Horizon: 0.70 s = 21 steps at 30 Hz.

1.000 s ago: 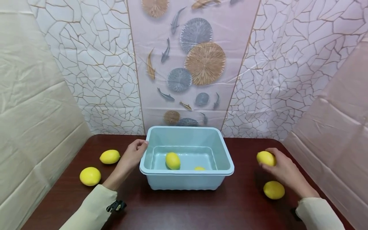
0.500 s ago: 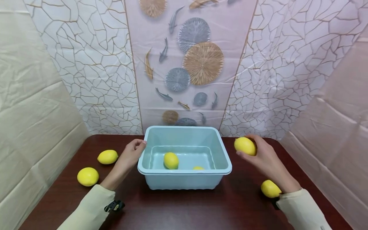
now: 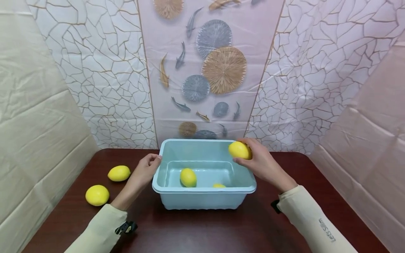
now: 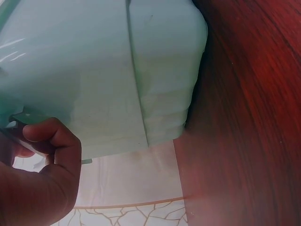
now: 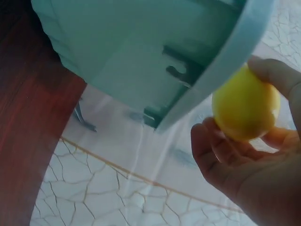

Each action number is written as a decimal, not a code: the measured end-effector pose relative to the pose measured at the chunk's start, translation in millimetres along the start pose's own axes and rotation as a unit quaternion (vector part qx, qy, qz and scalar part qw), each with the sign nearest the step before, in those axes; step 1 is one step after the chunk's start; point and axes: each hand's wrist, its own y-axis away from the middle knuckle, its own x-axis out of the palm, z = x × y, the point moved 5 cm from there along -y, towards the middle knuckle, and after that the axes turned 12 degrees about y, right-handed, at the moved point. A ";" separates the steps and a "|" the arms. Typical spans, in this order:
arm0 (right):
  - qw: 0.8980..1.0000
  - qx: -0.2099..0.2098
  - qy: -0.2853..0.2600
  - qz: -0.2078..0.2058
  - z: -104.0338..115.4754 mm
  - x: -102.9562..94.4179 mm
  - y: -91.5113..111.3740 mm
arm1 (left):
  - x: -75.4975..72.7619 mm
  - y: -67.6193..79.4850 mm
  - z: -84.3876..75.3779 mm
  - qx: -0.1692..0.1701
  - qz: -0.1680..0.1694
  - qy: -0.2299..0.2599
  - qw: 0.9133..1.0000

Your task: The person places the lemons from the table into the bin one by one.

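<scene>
A light blue plastic basin (image 3: 202,200) stands at the middle of the table. Inside it lie a lemon (image 3: 188,177) and a second lemon (image 3: 219,185), mostly hidden by the front rim. My left hand (image 3: 146,171) grips the basin's left rim with curled fingers; the left wrist view shows the fingers (image 4: 51,134) bent over that edge. Above the basin's right rim, my right hand (image 3: 261,162) holds a lemon (image 3: 239,150) between thumb and fingers. In the right wrist view this held lemon (image 5: 245,104) is just beside the rim.
Two lemons lie on the dark red-brown table (image 3: 202,232) left of my left arm: one lemon (image 3: 119,173) farther back, another lemon (image 3: 97,195) nearer. Patterned sheeting (image 3: 202,116) hangs behind the table, and beige sheets (image 3: 364,140) flank both sides.
My right hand has carried its lemon leftward and up, from the table's right side to above the basin's right rim. The other right-side lemon is now hidden behind the right arm. My left hand stays put.
</scene>
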 end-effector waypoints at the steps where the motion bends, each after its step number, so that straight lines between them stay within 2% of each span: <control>1: 1.000 0.002 -0.008 0.011 -0.4 2.7 -2.8 | 0.0 -0.2 0.2 0.001 0.000 0.001 1.000; 5: 0.999 -0.003 -0.025 0.035 -2.0 12.1 -10.2 | 1.0 -0.6 -0.1 0.000 0.000 0.007 1.000; 21: 0.999 -0.019 0.008 0.046 -5.9 28.0 -29.3 | 0.8 -0.9 1.3 0.001 -0.007 0.019 1.000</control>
